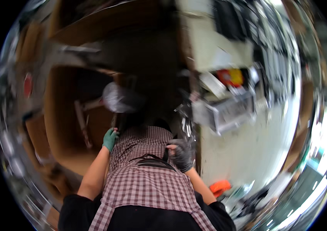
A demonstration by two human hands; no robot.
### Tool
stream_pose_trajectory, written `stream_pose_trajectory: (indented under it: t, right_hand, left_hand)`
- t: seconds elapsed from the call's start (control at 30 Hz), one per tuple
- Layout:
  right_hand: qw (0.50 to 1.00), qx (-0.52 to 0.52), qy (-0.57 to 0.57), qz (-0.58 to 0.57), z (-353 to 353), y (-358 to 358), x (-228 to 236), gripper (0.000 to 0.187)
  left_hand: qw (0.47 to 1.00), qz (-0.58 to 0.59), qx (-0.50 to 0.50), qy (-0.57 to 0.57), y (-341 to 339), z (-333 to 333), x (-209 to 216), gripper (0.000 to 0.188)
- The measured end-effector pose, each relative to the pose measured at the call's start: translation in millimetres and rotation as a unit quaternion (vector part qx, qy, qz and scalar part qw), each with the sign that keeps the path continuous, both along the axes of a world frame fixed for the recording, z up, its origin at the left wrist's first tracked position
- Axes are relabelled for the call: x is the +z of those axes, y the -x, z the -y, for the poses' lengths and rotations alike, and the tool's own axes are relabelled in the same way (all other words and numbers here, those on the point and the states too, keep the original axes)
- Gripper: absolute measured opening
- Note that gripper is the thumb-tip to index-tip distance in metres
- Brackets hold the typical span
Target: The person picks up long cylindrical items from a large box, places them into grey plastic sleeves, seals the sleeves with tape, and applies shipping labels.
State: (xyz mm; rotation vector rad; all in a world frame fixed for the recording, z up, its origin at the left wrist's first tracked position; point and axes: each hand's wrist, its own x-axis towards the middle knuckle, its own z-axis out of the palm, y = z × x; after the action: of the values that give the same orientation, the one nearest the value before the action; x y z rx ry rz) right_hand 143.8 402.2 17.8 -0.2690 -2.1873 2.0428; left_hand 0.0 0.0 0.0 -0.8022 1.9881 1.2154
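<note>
The left hand (110, 139), green-gloved, is hanging at the near right edge of the box (51, 115), close beside the apron (150, 186). Its fingers are curling, but blur is hiding whether it is grasping the edge or only touching it. The right hand (181, 154), grey-gloved with bare fingertips, is bending its fingers at the apron's right side; whether it is pinching cloth or closing on nothing cannot be told. The box is standing on the person's left, with a stick (81, 123) lying inside; a bundle (114, 98) is showing near its right side. The table (244, 142) is standing on the right, bearing a crate (234, 111). Careful handling here is probably calling for keeping the left wrist off the box's edge, spreading any pressure along its wall, and keeping the apron from snagging.
</note>
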Motion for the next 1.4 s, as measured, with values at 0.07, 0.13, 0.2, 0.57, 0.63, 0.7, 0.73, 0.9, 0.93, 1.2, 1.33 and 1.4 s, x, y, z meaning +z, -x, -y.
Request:
stream_pose_trajectory:
  t: [0.07, 0.13, 0.2, 0.57, 0.63, 0.7, 0.73, 0.9, 0.93, 1.2, 1.33, 1.4]
  right_hand:
    - [0.992, 0.117, -0.041, -0.015, -30.4, 23.0, 22.5, 0.02]
    - [0.975, 0.132, -0.177, -0.022, -6.2, 163.2, -16.9, 0.021]
    - [0.913, 0.134, -0.376, -0.084, -44.3, 275.2, -59.6, 0.034]
    - [0.693, 0.175, -0.697, -0.053, 54.1, 543.2, -159.8, 0.072]
    - [0.678, 0.166, -0.715, -0.04, 71.4, 560.7, -155.1, 0.063]
    - [0.665, 0.157, -0.728, -0.046, 79.3, 571.2, -155.0, 0.064]
    - [0.664, 0.152, -0.73, -0.064, 82.1, 578.5, -155.0, 0.064]
    - [0.643, 0.097, -0.756, -0.079, 67.8, 599.0, -162.2, 0.062]
    - [0.646, 0.091, -0.755, -0.071, 71.5, 603.1, -160.8, 0.059]
    - [0.666, 0.136, -0.708, -0.191, 81.7, 617.9, -163.0, 0.055]
    - [0.681, 0.131, -0.713, -0.1, 52.5, 607.7, -166.0, 0.062]
    - [0.686, 0.165, -0.691, -0.156, 42.8, 615.1, -168.2, 0.066]
  left_hand:
    - [0.99, -0.035, 0.137, -0.008, -56.9, -67.7, -5.5, 0.012]
    - [0.989, -0.035, 0.142, -0.028, 21.8, -72.0, -87.1, 0.015]
    - [0.968, -0.018, 0.224, -0.113, 15.6, -147.5, -195.4, 0.017]
    - [0.984, 0.129, 0.118, 0.042, -75.8, -79.3, -337.2, 0.038]
    - [0.983, 0.099, 0.153, 0.027, -65.4, -61.5, -386.6, 0.034]
    - [0.964, 0.148, 0.222, -0.01, 4.8, -55.2, -393.7, 0.026]
    - [0.943, 0.169, 0.267, -0.102, 29.6, -44.0, -414.1, 0.023]
    - [0.853, 0.172, 0.442, -0.219, 176.6, -93.9, -496.9, 0.032]
    - [0.83, 0.166, 0.475, -0.242, 199.3, -99.3, -518.2, 0.035]
    - [0.708, 0.11, 0.668, -0.203, 226.8, -109.2, -599.8, 0.07]
    - [0.716, 0.035, 0.649, -0.254, 210.2, -88.0, -452.5, 0.064]
    - [0.718, -0.014, 0.673, -0.175, 194.1, -74.3, -391.5, 0.06]
